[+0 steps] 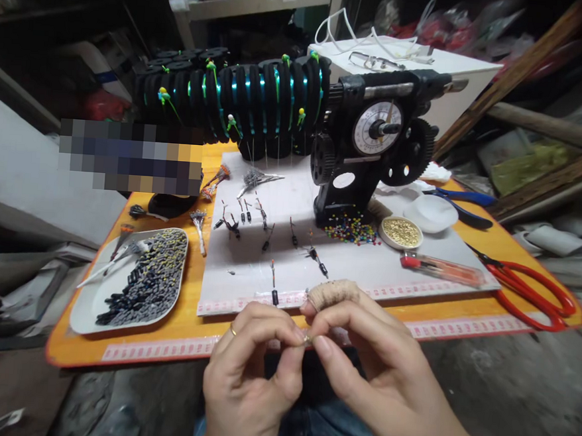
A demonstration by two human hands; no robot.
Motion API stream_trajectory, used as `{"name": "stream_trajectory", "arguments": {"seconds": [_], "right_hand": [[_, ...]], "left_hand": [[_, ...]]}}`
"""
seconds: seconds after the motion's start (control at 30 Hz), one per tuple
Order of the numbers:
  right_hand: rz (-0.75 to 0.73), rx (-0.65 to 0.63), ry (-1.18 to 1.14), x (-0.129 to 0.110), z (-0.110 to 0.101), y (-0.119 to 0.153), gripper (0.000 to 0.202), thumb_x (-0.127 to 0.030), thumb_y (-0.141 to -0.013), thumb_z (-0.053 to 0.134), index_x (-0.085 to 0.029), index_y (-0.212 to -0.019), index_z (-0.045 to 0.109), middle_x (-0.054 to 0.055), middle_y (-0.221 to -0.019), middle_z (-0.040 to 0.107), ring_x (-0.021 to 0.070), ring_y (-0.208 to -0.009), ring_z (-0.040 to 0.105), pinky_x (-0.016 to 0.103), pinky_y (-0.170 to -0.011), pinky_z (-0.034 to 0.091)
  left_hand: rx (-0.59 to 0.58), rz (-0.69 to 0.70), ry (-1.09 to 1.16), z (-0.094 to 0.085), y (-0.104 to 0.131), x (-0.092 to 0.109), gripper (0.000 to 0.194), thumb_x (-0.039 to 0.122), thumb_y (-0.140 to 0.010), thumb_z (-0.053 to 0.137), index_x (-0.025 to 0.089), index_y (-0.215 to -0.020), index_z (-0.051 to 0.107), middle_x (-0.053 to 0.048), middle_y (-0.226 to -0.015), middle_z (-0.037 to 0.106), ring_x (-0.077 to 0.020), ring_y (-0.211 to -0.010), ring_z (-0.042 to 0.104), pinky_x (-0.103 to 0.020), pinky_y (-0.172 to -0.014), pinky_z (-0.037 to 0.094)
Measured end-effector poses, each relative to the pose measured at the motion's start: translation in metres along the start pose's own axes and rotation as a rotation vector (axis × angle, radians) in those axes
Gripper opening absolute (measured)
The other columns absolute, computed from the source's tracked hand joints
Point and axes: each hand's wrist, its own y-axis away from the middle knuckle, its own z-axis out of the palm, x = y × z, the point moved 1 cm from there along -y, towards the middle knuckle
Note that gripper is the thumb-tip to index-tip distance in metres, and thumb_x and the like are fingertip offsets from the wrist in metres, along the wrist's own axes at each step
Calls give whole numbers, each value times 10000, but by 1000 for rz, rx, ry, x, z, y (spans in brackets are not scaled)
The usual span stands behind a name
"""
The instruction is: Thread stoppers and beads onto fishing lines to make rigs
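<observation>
At the table's front edge, my left hand [255,375] and my right hand [385,364] meet fingertip to fingertip. Both pinch a tiny pale piece [307,339], too small to name. Beige tape wraps one finger of my right hand. Just beyond, a small black cylinder with an orange-tipped stem [274,296] lies on the white board [247,278]. Several similar dark pieces [294,233] are scattered farther back, some with thin lines running up to the black spools [249,99] wound with blue-green line.
A black geared machine with a dial [377,128] stands on the board. Around it lie colored beads [352,229], a dish of gold bits [401,233], a utility knife [441,269], red scissors [530,288] and blue pliers [464,202]. Left is a white tray [82,310] of grey-black pieces.
</observation>
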Motion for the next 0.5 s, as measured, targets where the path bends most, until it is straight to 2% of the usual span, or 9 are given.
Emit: {"name": "stream_trajectory", "arguments": {"seconds": [0.1, 0.3, 0.5], "right_hand": [[5, -17, -19, -1, 1, -1, 161, -114, -948, 562, -266, -960, 615, 0, -1042, 606, 122, -978, 617, 199, -803, 522], [-11, -6, -50, -4, 1, -3, 172, -94, -934, 555, -249, -936, 630, 24, -1041, 611, 137, -972, 626, 197, -780, 541], [19, -26, -84, -6, 0, -2, 154, -128, -945, 559, -261, -927, 635, 18, -1047, 607, 136, -990, 627, 192, -787, 543]], "left_hand": [[15, -57, 84, 1, 1, 0, 142, 75, -874, 680, 212, -842, 662, 17, -783, 600, -101, -747, 594, -153, -690, 517], [-35, -217, 252, 1, 5, -5, 133, 105, -892, 687, 233, -854, 682, -4, -842, 580, -120, -791, 590, -184, -730, 523], [-59, -263, 301, 1, 6, -7, 105, 144, -903, 692, 237, -855, 688, -15, -871, 567, -140, -821, 573, -217, -747, 508]]}}
